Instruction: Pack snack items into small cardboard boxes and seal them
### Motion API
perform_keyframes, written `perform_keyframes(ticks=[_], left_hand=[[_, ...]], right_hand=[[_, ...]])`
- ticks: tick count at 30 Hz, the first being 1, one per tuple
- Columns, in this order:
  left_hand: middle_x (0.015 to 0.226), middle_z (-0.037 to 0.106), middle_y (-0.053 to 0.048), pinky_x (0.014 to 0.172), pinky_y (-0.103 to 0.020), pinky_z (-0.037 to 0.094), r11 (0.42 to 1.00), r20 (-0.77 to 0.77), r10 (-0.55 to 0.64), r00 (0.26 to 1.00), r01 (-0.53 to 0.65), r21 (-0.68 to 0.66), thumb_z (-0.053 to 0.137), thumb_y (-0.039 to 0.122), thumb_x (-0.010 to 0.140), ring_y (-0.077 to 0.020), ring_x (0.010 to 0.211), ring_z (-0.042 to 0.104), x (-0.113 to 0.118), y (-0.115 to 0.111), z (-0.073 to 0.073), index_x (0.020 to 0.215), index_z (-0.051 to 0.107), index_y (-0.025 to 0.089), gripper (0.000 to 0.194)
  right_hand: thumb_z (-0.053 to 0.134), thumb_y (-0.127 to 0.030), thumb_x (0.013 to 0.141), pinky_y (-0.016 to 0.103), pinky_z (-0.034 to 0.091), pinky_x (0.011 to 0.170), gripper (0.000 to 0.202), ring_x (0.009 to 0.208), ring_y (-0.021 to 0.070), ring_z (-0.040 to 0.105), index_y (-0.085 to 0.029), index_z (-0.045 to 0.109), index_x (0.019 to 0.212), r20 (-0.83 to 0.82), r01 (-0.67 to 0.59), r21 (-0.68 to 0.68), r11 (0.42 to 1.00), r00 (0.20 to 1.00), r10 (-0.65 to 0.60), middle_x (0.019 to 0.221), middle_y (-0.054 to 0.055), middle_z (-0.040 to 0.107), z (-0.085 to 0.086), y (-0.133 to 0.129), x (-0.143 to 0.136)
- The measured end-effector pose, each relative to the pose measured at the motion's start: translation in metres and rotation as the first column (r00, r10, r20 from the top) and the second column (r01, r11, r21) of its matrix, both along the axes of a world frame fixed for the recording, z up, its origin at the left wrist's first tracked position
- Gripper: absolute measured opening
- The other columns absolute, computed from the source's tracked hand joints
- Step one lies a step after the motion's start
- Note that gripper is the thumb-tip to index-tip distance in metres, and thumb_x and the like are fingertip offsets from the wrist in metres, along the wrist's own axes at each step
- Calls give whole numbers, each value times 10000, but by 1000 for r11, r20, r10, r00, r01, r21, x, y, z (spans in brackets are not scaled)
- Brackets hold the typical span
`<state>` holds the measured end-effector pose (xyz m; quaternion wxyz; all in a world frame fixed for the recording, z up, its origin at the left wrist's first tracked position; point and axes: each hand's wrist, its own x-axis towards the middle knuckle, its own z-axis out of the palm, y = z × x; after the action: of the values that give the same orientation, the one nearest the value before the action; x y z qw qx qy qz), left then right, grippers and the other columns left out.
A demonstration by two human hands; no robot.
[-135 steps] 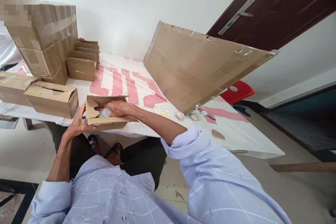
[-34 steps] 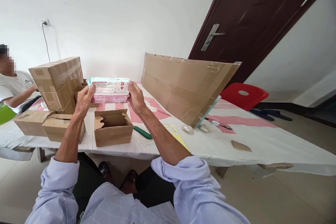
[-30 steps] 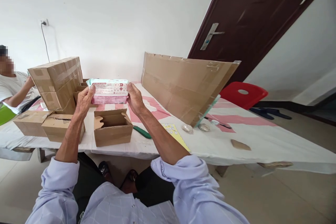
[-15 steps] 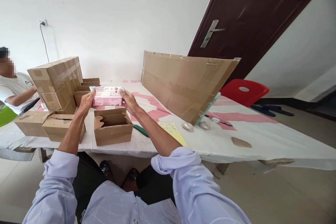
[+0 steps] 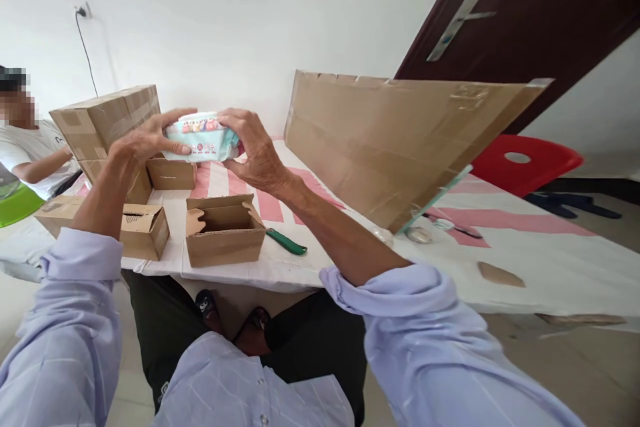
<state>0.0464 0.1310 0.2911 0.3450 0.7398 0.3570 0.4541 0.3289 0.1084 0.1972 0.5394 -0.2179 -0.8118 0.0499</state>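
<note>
Smooth wall (image 5: 215, 27), plastic packet (image 5: 203, 138) between fingers (image 5: 242, 121)

A plump, printed pale-blue packet (image 5: 203, 140) is held aloft between left hand (image 5: 147, 137) and right hand (image 5: 257, 153), near an upright, open-topped brown cardboard box (image 5: 227, 249)

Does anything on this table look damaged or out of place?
The big cardboard sheet looks oddest: it stands at a slant, its top edge ragged, with shiny tape near one corner. A loose brown scrap also lies by itself near the front edge of the table, to the right.
</note>
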Motion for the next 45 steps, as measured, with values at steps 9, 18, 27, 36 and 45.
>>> perform_keyframes(ticks=[9,18,27,36,45], left_hand=[[1245,713,-88,1144,-523,521,952,-420,-127,899,229,203,900,299,894,-408,1370,703,1,10,14,1404,673,-93,682],[1430,638,-101,1245,-533,479,948,-726,255,639,-18,317,1046,368,602,-386,1372,628,-60,117,-88,1475,689,226,954],[1399,641,-134,1255,-558,409,966,-868,228,441,-213,146,978,316,614,-413,1391,585,-68,167,-173,1355,688,217,803],[1625,492,-267,1281,-674,404,913,-809,364,462,-347,213,994,350,708,-499,1534,500,-53,181,-199,1595,528,171,1018],[1286,743,-78,846,-331,640,831,-331,371,867,-152,534,883,377,917,-213,1023,752,-17,66,-116,1270,763,235,399]], right_hand=[[704,-741,1016,781,324,1355,778,1729,492,271,-311,553,1647,30,134,90,987,990,-138,1782,110,447,-12,18,2],[902,-538,854,537,571,1177,882,1438,408,668,-165,629,1604,487,353,-705,615,871,58,1613,235,660,-75,20,51],[695,-364,829,310,410,686,202,739,185,577,-214,661,698,379,248,-749,614,921,91,714,-11,648,-100,-3,48],[578,-292,905,313,378,705,236,714,179,571,-219,737,747,445,346,-657,670,895,-26,741,20,681,-106,-13,46],[592,-324,931,315,347,658,275,675,171,532,-213,623,681,455,413,-668,619,885,-98,700,15,629,-111,-1,61]])
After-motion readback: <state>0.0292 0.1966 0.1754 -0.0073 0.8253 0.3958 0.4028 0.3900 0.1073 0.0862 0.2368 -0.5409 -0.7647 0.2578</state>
